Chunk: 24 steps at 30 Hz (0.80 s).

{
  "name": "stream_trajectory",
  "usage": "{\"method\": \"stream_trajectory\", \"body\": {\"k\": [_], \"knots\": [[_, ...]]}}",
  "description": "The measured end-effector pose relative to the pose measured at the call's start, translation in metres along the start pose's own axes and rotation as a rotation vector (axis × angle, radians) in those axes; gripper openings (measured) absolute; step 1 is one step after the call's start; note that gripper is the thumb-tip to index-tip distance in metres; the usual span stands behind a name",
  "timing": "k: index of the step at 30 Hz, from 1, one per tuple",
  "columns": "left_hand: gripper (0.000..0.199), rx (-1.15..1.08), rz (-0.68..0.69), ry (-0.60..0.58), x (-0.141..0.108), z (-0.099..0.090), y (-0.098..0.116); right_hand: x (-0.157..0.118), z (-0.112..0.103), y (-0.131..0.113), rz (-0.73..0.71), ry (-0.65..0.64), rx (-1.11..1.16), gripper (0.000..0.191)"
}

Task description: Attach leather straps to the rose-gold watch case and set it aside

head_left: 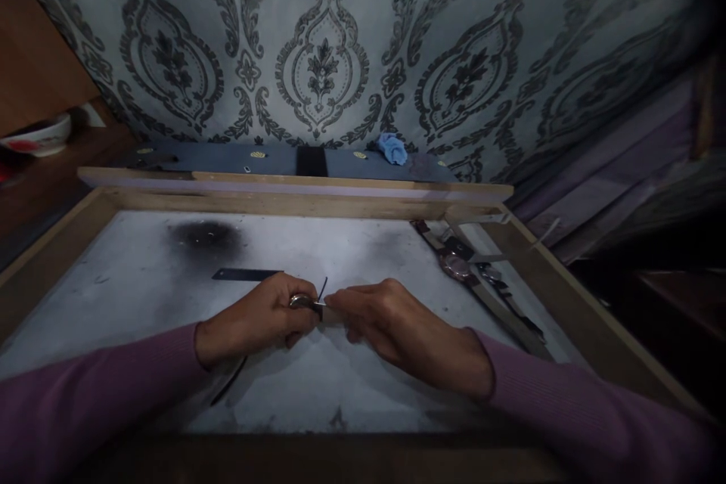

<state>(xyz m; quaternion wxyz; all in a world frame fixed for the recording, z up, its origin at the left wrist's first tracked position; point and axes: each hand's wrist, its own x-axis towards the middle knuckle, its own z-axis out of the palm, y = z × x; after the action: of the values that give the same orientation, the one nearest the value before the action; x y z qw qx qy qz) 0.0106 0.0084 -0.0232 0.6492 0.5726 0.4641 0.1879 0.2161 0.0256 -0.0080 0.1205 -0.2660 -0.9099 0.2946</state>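
My left hand (264, 318) is closed around a wristwatch (305, 302), whose round shiny rim shows between thumb and fingers. A thin dark strap end (230, 382) runs out below that wrist, and another dark narrow end sticks up by the fingertips. Against the watch, the fingers of my right hand (391, 325) are pressed together around a small, pale piece; its kind is too hidden to tell. A dark flat strip (245, 274) lies just beyond my left hand.
A wooden-rimmed tray (318, 206) with a white, stained bottom surrounds the work. At its right lie a brown-strapped watch (455, 266), a second watch (491, 273) and clear plastic strips (482, 219). A blue cloth (392, 149) rests behind; a bowl (39, 138) stands at far left.
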Motion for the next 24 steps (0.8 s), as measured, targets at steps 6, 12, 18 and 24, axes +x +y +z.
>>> {"method": "stream_trajectory", "body": {"k": [6, 12, 18, 24], "knots": [[0.011, -0.033, -0.018, -0.007, 0.001, -0.004, 0.001, 0.0002, 0.0028, 0.0038, 0.007, 0.045, 0.033, 0.032], [0.012, -0.075, -0.034, -0.001, 0.0011, -0.0047, 0.0003, 0.0004, 0.0065, 0.0074, -0.059, 0.109, 0.072, 0.032], [0.012, -0.064, -0.012, -0.012, 0.0007, -0.0063, -0.001, 0.0012, 0.0079, 0.0074, -0.092, 0.133, 0.098, 0.032], [0.012, -0.051, -0.034, -0.006, 0.0007, -0.0065, 0.0004, 0.0014, 0.0077, 0.0082, -0.099, 0.128, 0.108, 0.034]]}}
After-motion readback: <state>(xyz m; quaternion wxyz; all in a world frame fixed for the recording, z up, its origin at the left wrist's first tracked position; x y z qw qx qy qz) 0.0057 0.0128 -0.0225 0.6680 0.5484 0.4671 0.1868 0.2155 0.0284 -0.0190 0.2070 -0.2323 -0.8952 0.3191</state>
